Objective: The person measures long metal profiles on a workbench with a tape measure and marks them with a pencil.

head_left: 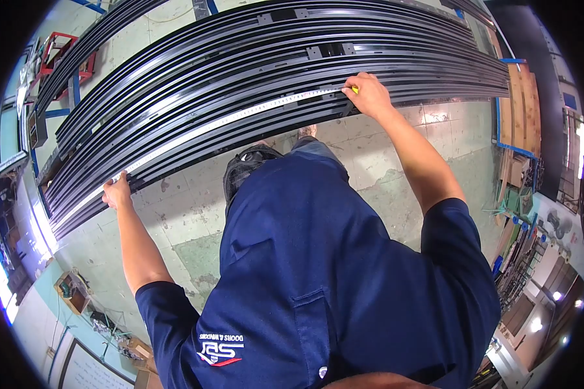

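from where i stand, one person in one navy shirt (370, 279) is bent over a wide spread of long dark profiles (402, 65), too many and too tightly packed for me to count. two bare hands are at work on the near part of the spread. the left hand (117, 192) is at the near edge, towards the left end of the profiles, its fingers closed in a pinch on one pale tape measure strip (224, 121). the right hand (368, 94) is over the profiles, right of their middle, closed around the other part of the strip, with one small yellow piece (355, 89) showing between the fingers. the strip runs along the profiles from hand to hand, its dark markings too small for me to read. whether the bright line past the left hand is more of the strip or just shine on metal, i cannot tell.

four small brackets (314, 53) show up in two pairs, one pair about the middle of the profiles and one nearer their far side. at the right end of the profiles there's one set of wooden boards (524, 117) with blue edging. past their far left side lies one more narrow bundle (97, 48) of dark lengths, with one red frame (60, 40) beside it. the pale tiled floor (435, 126) shows on the near side of the profiles.
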`<state>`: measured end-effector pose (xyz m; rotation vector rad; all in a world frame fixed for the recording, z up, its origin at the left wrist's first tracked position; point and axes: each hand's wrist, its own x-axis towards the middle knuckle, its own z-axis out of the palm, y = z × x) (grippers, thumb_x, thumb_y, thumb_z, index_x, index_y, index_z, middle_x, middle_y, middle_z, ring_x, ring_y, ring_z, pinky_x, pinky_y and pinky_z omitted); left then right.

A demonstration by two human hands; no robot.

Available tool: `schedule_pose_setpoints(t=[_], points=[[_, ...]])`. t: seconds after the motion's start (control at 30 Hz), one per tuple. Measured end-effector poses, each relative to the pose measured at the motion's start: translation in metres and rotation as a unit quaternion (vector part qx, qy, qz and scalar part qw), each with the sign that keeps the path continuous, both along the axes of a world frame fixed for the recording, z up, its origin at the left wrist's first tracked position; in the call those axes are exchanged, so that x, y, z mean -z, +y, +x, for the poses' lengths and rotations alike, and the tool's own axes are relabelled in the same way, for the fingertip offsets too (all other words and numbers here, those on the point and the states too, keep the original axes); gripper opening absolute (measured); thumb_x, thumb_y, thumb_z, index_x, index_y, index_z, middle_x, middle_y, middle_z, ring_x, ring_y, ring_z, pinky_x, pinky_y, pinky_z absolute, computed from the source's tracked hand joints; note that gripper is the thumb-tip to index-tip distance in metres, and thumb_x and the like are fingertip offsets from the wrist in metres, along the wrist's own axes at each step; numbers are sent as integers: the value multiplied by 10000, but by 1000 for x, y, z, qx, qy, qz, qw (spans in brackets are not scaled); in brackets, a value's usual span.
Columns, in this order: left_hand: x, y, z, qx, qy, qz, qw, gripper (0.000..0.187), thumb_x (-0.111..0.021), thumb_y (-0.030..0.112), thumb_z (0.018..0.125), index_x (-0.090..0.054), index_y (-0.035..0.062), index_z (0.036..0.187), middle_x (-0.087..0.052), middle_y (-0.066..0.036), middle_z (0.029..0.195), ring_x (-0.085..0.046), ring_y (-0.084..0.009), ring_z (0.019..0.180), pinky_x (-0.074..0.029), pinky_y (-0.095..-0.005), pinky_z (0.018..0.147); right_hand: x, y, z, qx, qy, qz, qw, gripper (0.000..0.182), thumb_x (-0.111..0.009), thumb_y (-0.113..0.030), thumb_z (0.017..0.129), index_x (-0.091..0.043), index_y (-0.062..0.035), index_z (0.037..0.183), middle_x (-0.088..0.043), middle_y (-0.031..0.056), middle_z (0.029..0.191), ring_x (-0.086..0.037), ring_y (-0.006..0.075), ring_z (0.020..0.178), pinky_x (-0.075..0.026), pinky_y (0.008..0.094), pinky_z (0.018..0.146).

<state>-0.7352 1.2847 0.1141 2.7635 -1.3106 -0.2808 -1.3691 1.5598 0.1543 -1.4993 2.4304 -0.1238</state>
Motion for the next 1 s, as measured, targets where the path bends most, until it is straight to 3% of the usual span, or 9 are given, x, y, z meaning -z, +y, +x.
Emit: schedule_pose_setpoints(t=[1.0], points=[[-2,2,-1,0,5,11,1000,716,-819,531,707,-583,220,1308,-399,-158,1435,-458,-382,1271,-426,-492,1028,-2,-3,-1,6,-20,30,999,159,-669,-317,876,-711,-194,966,-635,55,1034,-566,274,1115,-502,421,905]])
